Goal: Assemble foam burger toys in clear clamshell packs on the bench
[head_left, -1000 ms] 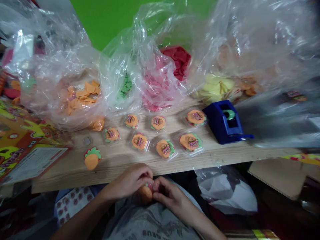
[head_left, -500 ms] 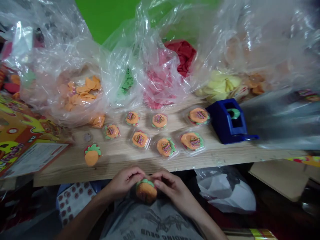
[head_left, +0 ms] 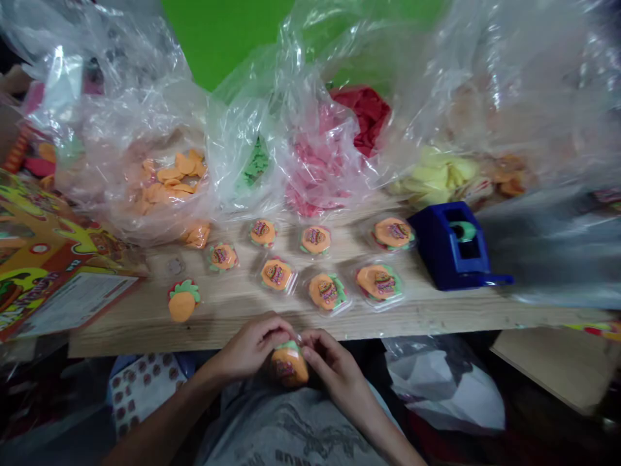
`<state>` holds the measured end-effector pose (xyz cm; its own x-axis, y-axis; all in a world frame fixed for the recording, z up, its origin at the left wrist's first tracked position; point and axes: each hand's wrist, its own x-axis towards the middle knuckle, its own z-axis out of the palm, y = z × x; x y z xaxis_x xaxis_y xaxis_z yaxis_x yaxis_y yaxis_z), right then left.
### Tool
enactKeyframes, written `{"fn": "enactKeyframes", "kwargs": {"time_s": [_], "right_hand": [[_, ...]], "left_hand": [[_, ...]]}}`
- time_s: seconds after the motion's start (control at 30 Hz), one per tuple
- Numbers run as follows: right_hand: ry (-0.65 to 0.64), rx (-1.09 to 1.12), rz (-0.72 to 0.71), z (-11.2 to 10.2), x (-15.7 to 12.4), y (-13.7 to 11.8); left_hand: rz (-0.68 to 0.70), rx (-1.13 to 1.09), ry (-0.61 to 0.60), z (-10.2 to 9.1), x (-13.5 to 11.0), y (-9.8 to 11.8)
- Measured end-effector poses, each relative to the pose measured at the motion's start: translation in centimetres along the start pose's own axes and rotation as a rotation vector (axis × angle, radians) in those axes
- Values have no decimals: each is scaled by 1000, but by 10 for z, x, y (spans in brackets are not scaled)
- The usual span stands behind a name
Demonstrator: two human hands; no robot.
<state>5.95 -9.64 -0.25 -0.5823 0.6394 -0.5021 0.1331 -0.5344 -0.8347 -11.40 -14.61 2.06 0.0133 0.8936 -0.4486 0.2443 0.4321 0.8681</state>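
Note:
My left hand [head_left: 252, 343] and my right hand [head_left: 327, 361] meet just below the front edge of the wooden board [head_left: 427, 310], over my lap. Both pinch the top of one orange burger-shaped foam toy [head_left: 289, 366] with a sticker on its face and a green layer at the top. Several finished toys in clear wrap [head_left: 330, 290] lie in two rows on the board beyond my hands. An unwrapped orange stack with a green frill [head_left: 182, 302] lies alone to the left.
Clear plastic bags hold orange foam discs [head_left: 169, 178], green pieces [head_left: 255, 165], pink pieces [head_left: 315, 171] and yellow pieces [head_left: 441, 175]. A blue tape dispenser [head_left: 453, 246] stands at right. A printed carton [head_left: 53, 259] lies left. A sticker sheet [head_left: 140, 388] rests by my left arm.
The toy has turned in my hands so its stickered face shows, and both hands have shifted slightly up toward the board edge. The camera view drifted a little.

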Motion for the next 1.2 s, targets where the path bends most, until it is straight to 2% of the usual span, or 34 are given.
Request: {"fn": "enactKeyframes", "kwargs": {"time_s": [0.07,0.23,0.37,0.53,0.63,0.8,1.0,1.07,1.13,1.2], "right_hand": [[-1,-8,-12,0,1,2],[32,4,-19,-3,-6,9],[-1,-52,-13,-6,-11,2],[-70,-274,-84,-10,-13,-14],[-57,-245,-90,-11,-11,-13],[69,-24,-73,-10,-10,-5],[-42,-219,-152,-8,-5,-20],[-19,-142,-129,-7,-3,-22],[63,-28,-115,-6,-3,-21],[138,48,-122,-6,-3,-20]], "left_hand": [[-1,32,-3,4,0,-2],[-181,-152,199,18,-19,-19],[-206,-190,187,20,-29,-18],[-160,-163,69,21,-18,-10],[-158,-201,90,21,-16,-13],[-199,-241,169,14,-19,-10],[-63,-50,55,2,-6,19],[-79,-34,127,-4,-4,24],[-99,-46,242,-11,-6,27],[-99,-75,278,-17,-11,29]]}}
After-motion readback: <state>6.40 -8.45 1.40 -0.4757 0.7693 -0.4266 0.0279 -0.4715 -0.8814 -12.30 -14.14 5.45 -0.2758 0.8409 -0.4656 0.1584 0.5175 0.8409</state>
